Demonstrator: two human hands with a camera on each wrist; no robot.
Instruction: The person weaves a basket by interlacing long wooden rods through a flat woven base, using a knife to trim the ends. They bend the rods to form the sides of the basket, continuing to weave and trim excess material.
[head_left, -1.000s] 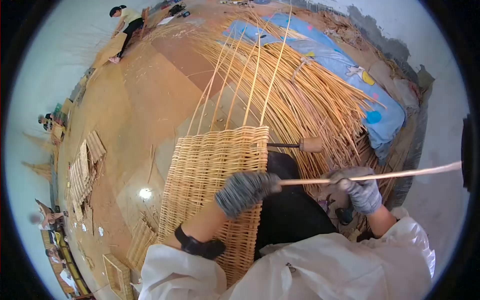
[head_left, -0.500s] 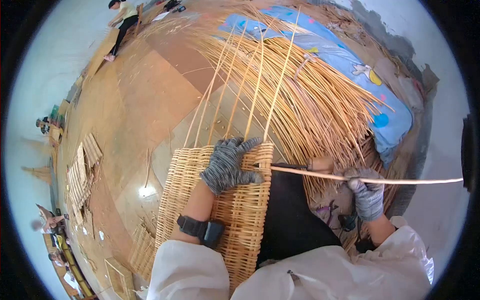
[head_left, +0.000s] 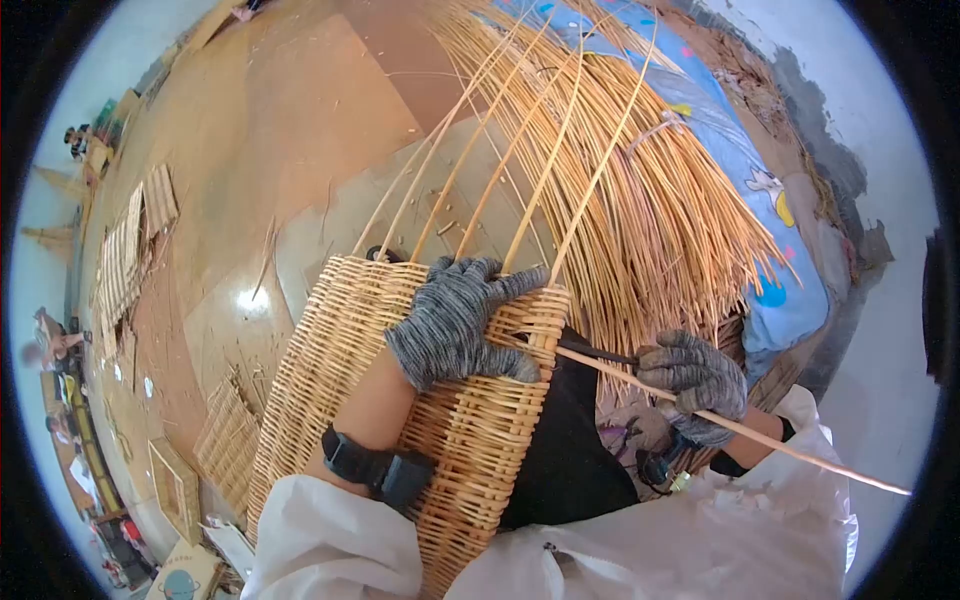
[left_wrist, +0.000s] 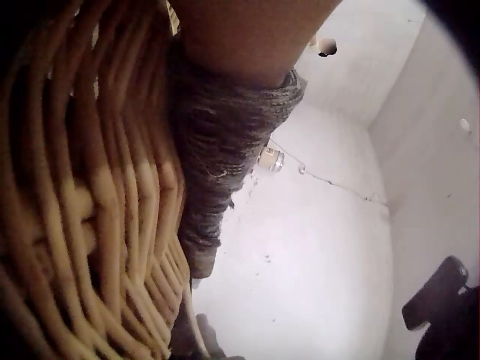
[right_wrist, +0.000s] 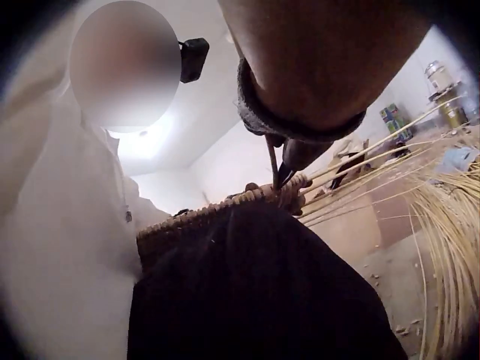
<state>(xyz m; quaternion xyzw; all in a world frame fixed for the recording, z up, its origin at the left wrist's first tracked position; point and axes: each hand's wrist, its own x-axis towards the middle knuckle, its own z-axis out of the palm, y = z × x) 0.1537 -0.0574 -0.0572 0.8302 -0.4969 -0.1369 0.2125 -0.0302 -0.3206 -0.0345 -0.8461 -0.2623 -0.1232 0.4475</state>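
A woven wicker panel (head_left: 330,350) leans across the lap, with several long stakes standing from its top edge. My gloved left hand (head_left: 450,325) rests on its upper part, index finger and thumb stretched towards the right side. In the left wrist view the glove (left_wrist: 225,142) lies against the weave (left_wrist: 112,187). An awl (head_left: 600,353) with a dark metal shaft sticks into the right edge. Its wooden handle is hidden in my gloved right hand (head_left: 700,385), which grips it. A peeled rod (head_left: 790,448) runs from that edge past the right hand's underside.
A big bundle of loose rods (head_left: 640,190) lies ahead to the right, against a blue patterned cloth (head_left: 735,120). On the floor at left are flat woven pieces (head_left: 125,255) and a shallow rectangular frame (head_left: 175,490). Other people sit far left.
My left hand has let go of the rod and moved up onto the panel. My right hand has left the rod and taken the awl's handle. The rod's far end has swung down.
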